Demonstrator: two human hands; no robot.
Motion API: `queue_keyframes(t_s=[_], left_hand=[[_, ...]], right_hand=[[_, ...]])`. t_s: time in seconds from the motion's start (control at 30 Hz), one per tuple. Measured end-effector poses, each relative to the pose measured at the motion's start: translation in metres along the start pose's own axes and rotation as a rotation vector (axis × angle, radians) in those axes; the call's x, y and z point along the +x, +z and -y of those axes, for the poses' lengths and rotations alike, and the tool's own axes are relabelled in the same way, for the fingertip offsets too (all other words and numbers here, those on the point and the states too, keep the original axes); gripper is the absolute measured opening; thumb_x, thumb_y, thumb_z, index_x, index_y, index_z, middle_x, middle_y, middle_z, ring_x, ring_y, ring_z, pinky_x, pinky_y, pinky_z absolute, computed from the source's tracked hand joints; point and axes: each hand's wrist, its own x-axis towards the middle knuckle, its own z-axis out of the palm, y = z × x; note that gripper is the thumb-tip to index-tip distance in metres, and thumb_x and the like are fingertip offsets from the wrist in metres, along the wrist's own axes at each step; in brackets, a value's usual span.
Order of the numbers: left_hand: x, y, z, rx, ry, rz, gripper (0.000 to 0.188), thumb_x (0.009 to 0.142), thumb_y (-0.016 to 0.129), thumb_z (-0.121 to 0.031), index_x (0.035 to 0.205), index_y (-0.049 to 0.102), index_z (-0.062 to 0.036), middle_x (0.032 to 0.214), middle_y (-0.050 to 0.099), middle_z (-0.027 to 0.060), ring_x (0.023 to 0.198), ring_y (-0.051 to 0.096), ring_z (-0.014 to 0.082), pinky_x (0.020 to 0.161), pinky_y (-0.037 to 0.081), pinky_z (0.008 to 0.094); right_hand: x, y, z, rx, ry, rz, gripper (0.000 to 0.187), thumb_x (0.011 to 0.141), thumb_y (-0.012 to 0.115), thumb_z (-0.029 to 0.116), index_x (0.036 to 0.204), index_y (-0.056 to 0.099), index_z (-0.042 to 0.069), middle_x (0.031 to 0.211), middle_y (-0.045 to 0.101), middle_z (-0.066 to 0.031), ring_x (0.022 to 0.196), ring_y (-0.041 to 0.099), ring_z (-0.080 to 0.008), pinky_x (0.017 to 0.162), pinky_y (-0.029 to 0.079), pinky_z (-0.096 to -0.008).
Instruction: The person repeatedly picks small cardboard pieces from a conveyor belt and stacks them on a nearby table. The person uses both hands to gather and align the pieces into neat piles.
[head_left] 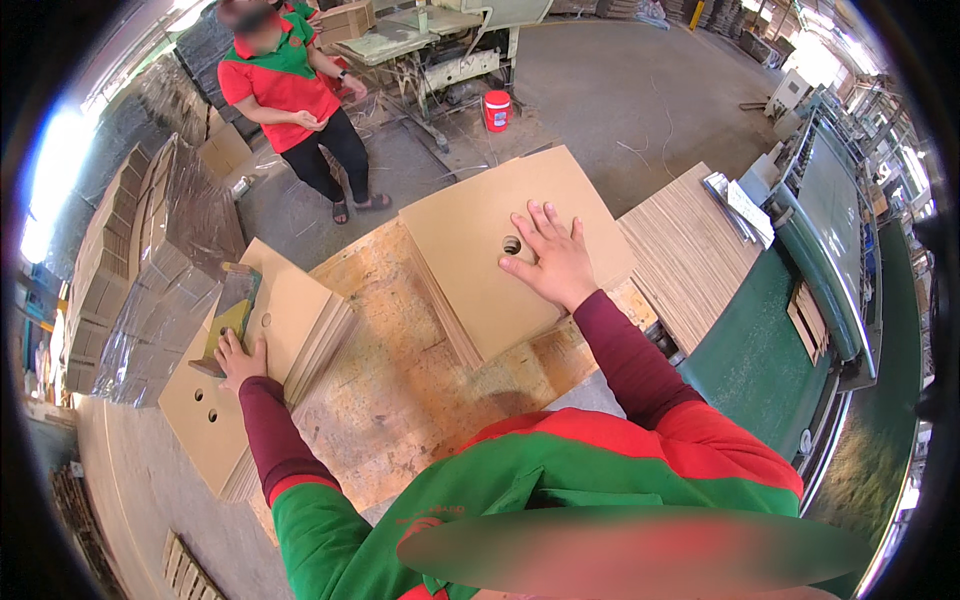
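Note:
My right hand [550, 257] lies flat with spread fingers on the top sheet of a thick stack of brown cardboard sheets [480, 210]. A round hole through the sheets shows beside its thumb and index finger. To the left, my left hand [240, 362] rests on a second cardboard stack [285, 300], which has several round holes. Its outstretched fingers touch the foot of a worn green-yellow metal bracket [233, 305] standing on that stack. Both stacks sit on a stained wooden tabletop [400, 370].
At right, another stack of sheets [695, 250] with papers [738, 210] on it adjoins a green conveyor belt [750, 330]. Film-wrapped cartons [165, 270] stand at left. Beyond the table are a person [290, 100], a red bucket [496, 110] and a machine [440, 50].

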Motion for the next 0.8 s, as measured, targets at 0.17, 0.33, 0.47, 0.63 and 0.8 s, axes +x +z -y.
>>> queue_keyframes(t_s=[0.17,0.33,0.47,0.63,0.8], left_hand=[[0.001,0.001,-0.001,0.002,-0.003,0.000,0.079,0.079,0.057,-0.061,0.148,0.033,-0.0294,0.156,0.028,-0.0005,0.145,0.023,0.0253,0.097,0.024,0.0788],[0.002,0.002,0.000,0.015,0.003,0.012,0.081,0.079,0.056,-0.063,0.149,0.032,-0.0295,0.157,0.026,-0.0010,0.145,0.022,0.0248,0.096,0.024,0.0788],[0.002,0.002,0.002,0.018,0.001,0.044,0.084,0.079,0.056,-0.065,0.150,0.030,-0.0292,0.159,0.022,-0.0015,0.146,0.019,0.0244,0.097,0.024,0.0783],[-0.001,-0.006,0.000,-0.022,0.011,0.069,0.085,0.078,0.056,-0.064,0.150,0.029,-0.0282,0.159,0.021,-0.0004,0.147,0.017,0.0248,0.098,0.024,0.0776],[-0.006,-0.015,-0.003,-0.004,0.005,0.103,0.084,0.080,0.054,-0.064,0.150,0.028,-0.0266,0.159,0.021,0.0011,0.147,0.016,0.0256,0.099,0.024,0.0772]], right_hand=[[-0.001,0.001,-0.001,0.015,0.001,-0.020,0.078,0.085,0.046,0.069,0.145,0.041,0.018,0.156,0.026,-0.0119,0.146,0.020,-0.0298,0.114,0.008,-0.0596],[0.000,0.002,-0.001,0.010,0.008,-0.015,0.077,0.085,0.047,0.068,0.145,0.041,0.019,0.156,0.027,-0.0116,0.146,0.020,-0.0297,0.114,0.009,-0.0596],[0.003,0.005,-0.002,-0.002,-0.007,-0.022,0.076,0.085,0.050,0.065,0.145,0.040,0.020,0.156,0.027,-0.0106,0.146,0.020,-0.0291,0.114,0.009,-0.0598],[0.005,0.007,-0.002,-0.025,0.002,0.006,0.076,0.085,0.050,0.066,0.146,0.039,0.020,0.156,0.026,-0.0111,0.146,0.019,-0.0291,0.114,0.008,-0.0605],[0.007,0.008,-0.004,-0.048,-0.007,-0.013,0.075,0.085,0.052,0.063,0.146,0.040,0.020,0.156,0.027,-0.0102,0.146,0.020,-0.0283,0.114,0.008,-0.0602]])
